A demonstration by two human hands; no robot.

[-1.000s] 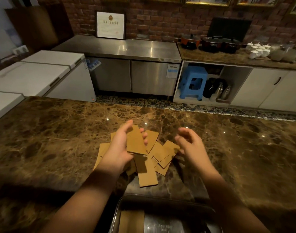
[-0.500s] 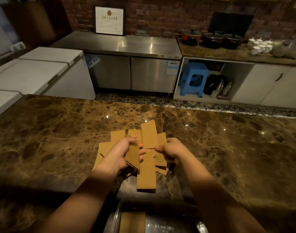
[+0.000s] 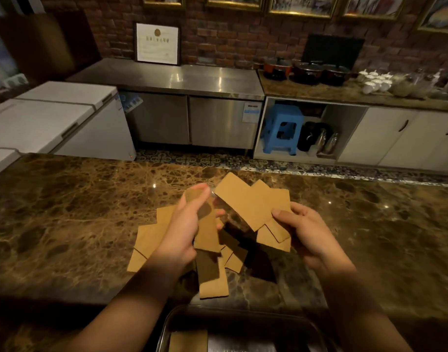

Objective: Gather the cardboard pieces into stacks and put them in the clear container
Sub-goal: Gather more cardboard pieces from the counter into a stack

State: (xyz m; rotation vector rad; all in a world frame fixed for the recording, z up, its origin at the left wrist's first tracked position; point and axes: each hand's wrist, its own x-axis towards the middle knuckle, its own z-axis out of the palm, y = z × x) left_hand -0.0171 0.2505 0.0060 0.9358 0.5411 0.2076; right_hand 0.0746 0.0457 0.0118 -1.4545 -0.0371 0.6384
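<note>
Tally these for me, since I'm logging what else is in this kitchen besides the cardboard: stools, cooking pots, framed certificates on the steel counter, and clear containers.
blue stool: 1
cooking pots: 3
framed certificate: 1
clear container: 1
Total: 6

Dim, warm light; glare specks on marble; edges bowed, slightly soft.

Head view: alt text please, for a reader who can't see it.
Both hands hold cardboard pieces above a brown marble counter: left hand a strip, right hand a fanned bunch. More pieces lie scattered beneath, and a clear container sits nearest the camera.
</note>
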